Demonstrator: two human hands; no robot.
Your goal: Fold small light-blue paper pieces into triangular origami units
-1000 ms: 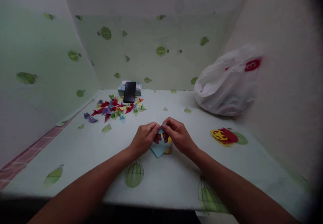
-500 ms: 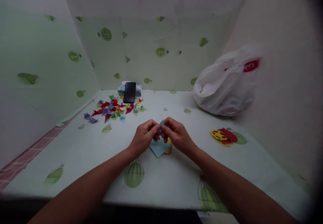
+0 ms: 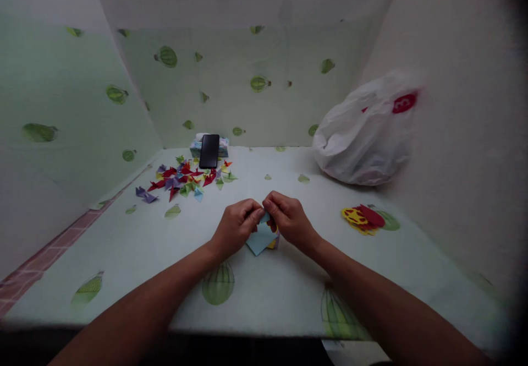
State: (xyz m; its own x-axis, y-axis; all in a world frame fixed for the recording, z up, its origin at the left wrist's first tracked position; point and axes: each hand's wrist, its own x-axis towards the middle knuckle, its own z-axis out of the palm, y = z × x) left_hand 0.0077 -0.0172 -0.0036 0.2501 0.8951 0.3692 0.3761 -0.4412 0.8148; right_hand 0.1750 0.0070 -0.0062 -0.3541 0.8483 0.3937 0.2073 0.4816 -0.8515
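Left hand (image 3: 234, 225) is pinching small blue paper (image 3: 265, 218) between thumb and curled fingers; right hand (image 3: 293, 222) is gripping the same piece from the other side, both grips narrow, tips almost meeting. Small blue paper is sitting between the two hands, just above the paper stack (image 3: 259, 240), where a larger light blue sheet is lying on top and yellow is peeking out at the right. Fingers are covering most of the piece, so creases and exact shape aren't showing; can't tell which fold is being worked. Judging the handling: doing this well is probably depending on one hand steadying the paper while the other is shaping it, thumbs pressing lightly and evenly, edges lining up before any crease is getting sharpened. Paper this small is likely tearing or wrinkling if both hands are pulling apart. Both forearms are reaching in over the near edge of the table (image 3: 284, 300), which is likely helping steadiness if wrists are staying low. Folded paper pieces (image 3: 185, 180) are lying well apart, far left, near the phone (image 3: 209, 151); red and yellow cut-outs (image 3: 359, 220) are lying off to the right.
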